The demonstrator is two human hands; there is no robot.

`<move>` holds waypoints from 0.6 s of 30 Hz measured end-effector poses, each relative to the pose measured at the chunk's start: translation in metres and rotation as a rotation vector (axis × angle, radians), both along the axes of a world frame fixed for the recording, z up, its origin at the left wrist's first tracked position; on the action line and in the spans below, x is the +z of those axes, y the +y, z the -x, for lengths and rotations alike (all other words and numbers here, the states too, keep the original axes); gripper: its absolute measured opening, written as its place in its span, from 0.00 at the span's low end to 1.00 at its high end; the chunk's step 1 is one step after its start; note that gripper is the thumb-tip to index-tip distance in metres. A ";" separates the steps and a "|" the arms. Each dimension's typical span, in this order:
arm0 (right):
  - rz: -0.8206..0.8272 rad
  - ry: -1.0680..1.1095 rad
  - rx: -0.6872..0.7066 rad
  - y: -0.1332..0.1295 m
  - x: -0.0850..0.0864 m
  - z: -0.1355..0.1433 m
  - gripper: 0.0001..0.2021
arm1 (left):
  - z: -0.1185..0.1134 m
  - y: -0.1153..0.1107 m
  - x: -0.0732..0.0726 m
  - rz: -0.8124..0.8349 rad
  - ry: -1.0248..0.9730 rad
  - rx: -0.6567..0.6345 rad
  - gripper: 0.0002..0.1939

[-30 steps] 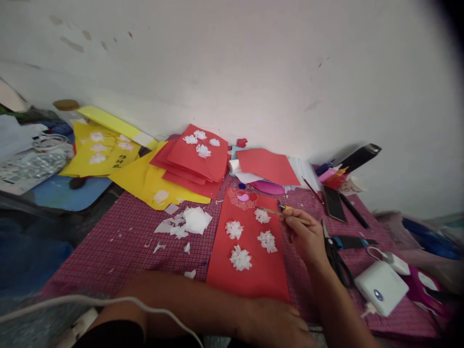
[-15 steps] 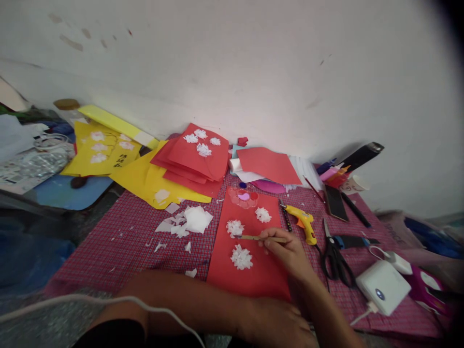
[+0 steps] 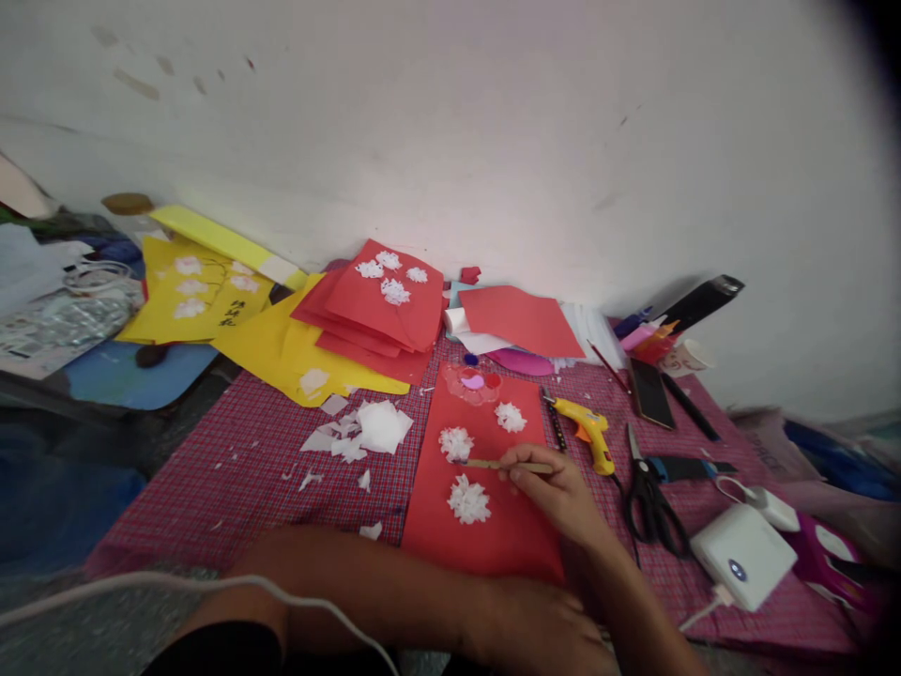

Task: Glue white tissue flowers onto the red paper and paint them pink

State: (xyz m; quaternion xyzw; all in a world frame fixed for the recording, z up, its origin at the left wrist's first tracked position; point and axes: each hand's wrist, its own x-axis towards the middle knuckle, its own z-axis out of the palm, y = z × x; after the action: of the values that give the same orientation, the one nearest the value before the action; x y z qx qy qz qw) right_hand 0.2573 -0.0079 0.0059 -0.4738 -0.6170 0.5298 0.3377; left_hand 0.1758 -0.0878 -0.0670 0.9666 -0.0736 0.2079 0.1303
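Observation:
My right hand (image 3: 549, 488) is closed in a pinch round the shaft of a thin paintbrush (image 3: 485, 464). The brush's tip meets the lower edge of a crumpled white paper flower (image 3: 456, 444) on a red paper sheet (image 3: 436, 526). Two more white flowers, one nearer (image 3: 468, 499) and one farther right (image 3: 511, 417), sit on this sheet. At its far end lies a clear palette (image 3: 473, 383) with pink, red and white in its wells. My left hand (image 3: 539, 629) rests palm down along the near edge, its fingers partly hidden at the right forearm.
Torn white paper (image 3: 384, 427) lies left of the sheet. To the right are a yellow glue gun (image 3: 587, 427), black scissors (image 3: 654, 512), a phone (image 3: 651, 394) and a white power bank (image 3: 744, 559). Stacked red cards (image 3: 387, 314) stand behind, and a white cable (image 3: 260, 584) crosses my left arm.
The brush tip has shifted very slightly left and down at the flower's lower edge, together with my right hand. My left hand stays where it was.

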 end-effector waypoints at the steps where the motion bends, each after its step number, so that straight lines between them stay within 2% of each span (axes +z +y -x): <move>1: -0.001 0.002 -0.003 0.000 -0.001 -0.002 0.11 | 0.000 0.000 -0.001 0.002 0.014 0.003 0.02; 6: -0.009 0.016 -0.023 0.000 -0.007 -0.014 0.09 | 0.001 -0.001 0.002 -0.009 0.060 0.025 0.04; 12: 0.005 0.065 -0.031 0.001 -0.012 -0.025 0.08 | 0.006 0.000 0.006 -0.007 0.004 0.019 0.04; 18: -0.010 0.057 -0.031 -0.001 -0.010 -0.020 0.08 | 0.002 -0.002 -0.002 -0.007 -0.035 0.026 0.04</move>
State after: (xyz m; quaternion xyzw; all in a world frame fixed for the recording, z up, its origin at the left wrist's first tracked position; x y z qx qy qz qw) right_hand 0.2769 -0.0087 -0.0040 -0.4664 -0.6024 0.5347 0.3657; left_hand 0.1738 -0.0903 -0.0686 0.9642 -0.0640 0.2262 0.1230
